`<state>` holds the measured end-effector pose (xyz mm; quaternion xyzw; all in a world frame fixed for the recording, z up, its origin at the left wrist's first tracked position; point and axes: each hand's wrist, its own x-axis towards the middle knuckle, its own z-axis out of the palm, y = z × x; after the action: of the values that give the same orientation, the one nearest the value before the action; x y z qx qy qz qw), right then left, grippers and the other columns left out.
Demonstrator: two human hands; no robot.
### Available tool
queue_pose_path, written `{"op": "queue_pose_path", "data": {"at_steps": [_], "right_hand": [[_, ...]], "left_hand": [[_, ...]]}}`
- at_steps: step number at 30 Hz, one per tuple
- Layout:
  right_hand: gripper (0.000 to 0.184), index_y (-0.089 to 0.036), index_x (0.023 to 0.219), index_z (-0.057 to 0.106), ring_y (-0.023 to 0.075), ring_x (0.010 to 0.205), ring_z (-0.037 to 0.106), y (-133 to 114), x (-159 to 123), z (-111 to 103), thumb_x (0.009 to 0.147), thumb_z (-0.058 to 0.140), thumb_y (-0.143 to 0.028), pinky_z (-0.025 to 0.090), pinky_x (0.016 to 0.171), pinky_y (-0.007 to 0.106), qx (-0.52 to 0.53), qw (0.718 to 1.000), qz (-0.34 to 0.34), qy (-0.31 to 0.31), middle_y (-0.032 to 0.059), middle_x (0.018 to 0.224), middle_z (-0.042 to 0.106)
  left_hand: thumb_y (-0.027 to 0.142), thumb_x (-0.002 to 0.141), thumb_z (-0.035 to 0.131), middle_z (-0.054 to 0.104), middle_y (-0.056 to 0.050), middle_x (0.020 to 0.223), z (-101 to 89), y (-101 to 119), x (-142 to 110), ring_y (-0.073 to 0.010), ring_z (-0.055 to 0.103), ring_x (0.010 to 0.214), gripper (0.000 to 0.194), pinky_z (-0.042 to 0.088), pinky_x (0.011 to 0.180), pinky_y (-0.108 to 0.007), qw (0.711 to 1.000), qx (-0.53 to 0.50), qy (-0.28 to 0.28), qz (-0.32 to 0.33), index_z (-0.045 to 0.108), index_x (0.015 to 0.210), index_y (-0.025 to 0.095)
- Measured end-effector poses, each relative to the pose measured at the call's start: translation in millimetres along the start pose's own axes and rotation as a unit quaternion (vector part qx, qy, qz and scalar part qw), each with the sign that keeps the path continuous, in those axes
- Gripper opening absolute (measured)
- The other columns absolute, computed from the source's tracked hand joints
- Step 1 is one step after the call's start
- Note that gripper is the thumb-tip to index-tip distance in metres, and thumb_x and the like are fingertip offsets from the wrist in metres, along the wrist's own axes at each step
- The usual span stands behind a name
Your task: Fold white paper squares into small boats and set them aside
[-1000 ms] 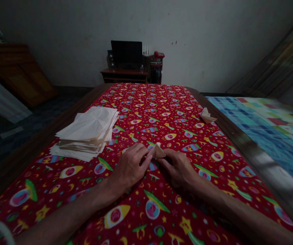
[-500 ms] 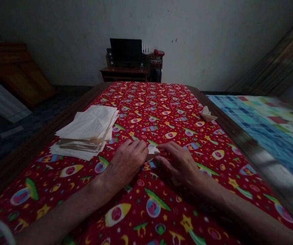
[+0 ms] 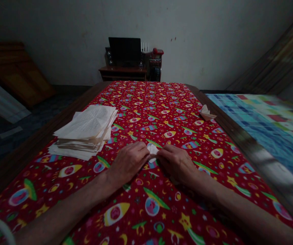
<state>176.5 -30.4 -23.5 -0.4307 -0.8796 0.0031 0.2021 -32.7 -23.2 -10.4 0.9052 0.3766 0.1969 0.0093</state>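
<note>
A small folded piece of paper [image 3: 152,149] lies on the red patterned tablecloth, between my two hands. My left hand [image 3: 131,160] is closed on its left side, fingers bent and pressed together. From the other side, my right hand [image 3: 175,161] pinches the paper's right edge. The fingertips of both hands almost meet, and they cover much of the paper. To the left of my left hand stands a stack of loose printed sheets [image 3: 85,126], the top one creased. A folded paper shape [image 3: 207,114] sits at the table's right side.
The red tablecloth [image 3: 151,102] covers a dark wooden table [image 3: 234,139]. Beyond it, a monitor [image 3: 125,49] with speakers stands on a small desk by the wall. A bed with a checked cover [image 3: 258,126] is at right. A white curved object [image 3: 1,226] shows at lower left.
My right hand has closed in on the paper, its fingers now drawn together at the edge. The paper's visible shape has changed between my hands. The view has shifted slightly.
</note>
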Motion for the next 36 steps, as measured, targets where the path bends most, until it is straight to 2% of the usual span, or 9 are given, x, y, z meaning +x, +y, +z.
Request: {"op": "queue_pose_path", "data": {"at_steps": [6,11,15,22,28,32,36], "right_hand": [[0.025,-0.015,0.078,0.061,0.0102,0.056,0.040,-1,1,1,0.093,0.043,-0.022,0.023,0.052,0.026,0.032,0.999,0.035,0.002,0.0028,0.069,0.055],[0.025,-0.015,0.077,0.058,0.0105,0.056,0.040,-3,1,3,0.093,0.041,-0.024,0.023,0.053,0.026,0.028,0.998,0.046,0.013,0.0030,0.069,0.054],[0.025,-0.015,0.077,0.057,0.0105,0.056,0.040,-4,1,3,0.093,0.041,-0.024,0.023,0.052,0.025,0.037,0.998,0.042,0.017,0.0031,0.068,0.054],[0.021,-0.016,0.081,0.057,0.0108,0.058,0.040,-1,-5,5,0.093,0.040,-0.021,0.024,0.052,0.025,0.052,0.998,0.022,0.025,0.0026,0.071,0.052],[0.022,-0.017,0.083,0.057,0.0113,0.059,0.039,2,-8,6,0.094,0.039,-0.022,0.021,0.051,0.026,0.036,0.999,-0.001,0.010,0.0021,0.072,0.050],[0.021,-0.018,0.084,0.059,0.0107,0.058,0.040,1,-7,10,0.093,0.041,-0.025,0.020,0.051,0.026,0.033,0.999,0.019,0.012,0.0020,0.073,0.052],[0.027,-0.017,0.075,0.059,0.0097,0.053,0.038,-2,-3,9,0.093,0.042,-0.026,0.020,0.050,0.026,0.032,0.997,0.059,0.028,0.0009,0.066,0.050]], "left_hand": [[0.019,0.092,0.048,0.058,-0.004,0.089,2.6,-9,0,-0.0166,0.055,0.085,0.010,0.047,0.077,-0.029,0.998,-0.064,0.011,-0.011,0.058,0.089,0.016],[0.019,0.091,0.052,0.059,-0.002,0.089,9.0,-14,-2,-0.0150,0.058,0.084,0.006,0.048,0.076,-0.028,0.990,-0.129,0.055,-0.021,0.057,0.091,0.018],[0.019,0.090,0.054,0.060,-0.003,0.091,10.8,-13,-5,-0.0155,0.059,0.086,0.006,0.049,0.077,-0.028,0.990,-0.121,0.065,-0.024,0.055,0.096,0.018],[0.021,0.090,0.054,0.062,-0.003,0.088,9.3,-13,-8,-0.0154,0.060,0.083,0.005,0.051,0.076,-0.028,0.991,-0.109,0.070,-0.031,0.058,0.090,0.017],[0.020,0.094,0.046,0.063,-0.006,0.091,10.6,-13,-10,-0.0164,0.059,0.089,0.016,0.050,0.080,-0.030,0.996,-0.063,0.068,0.016,0.062,0.091,0.017],[0.019,0.093,0.047,0.062,-0.006,0.090,11.0,-13,-10,-0.0163,0.058,0.088,0.016,0.049,0.078,-0.029,0.997,-0.061,0.044,0.028,0.063,0.089,0.017],[0.018,0.092,0.048,0.060,-0.004,0.089,13.0,-14,-6,-0.0152,0.056,0.085,0.016,0.048,0.076,-0.027,0.994,-0.098,0.057,0.004,0.063,0.087,0.017]]}}
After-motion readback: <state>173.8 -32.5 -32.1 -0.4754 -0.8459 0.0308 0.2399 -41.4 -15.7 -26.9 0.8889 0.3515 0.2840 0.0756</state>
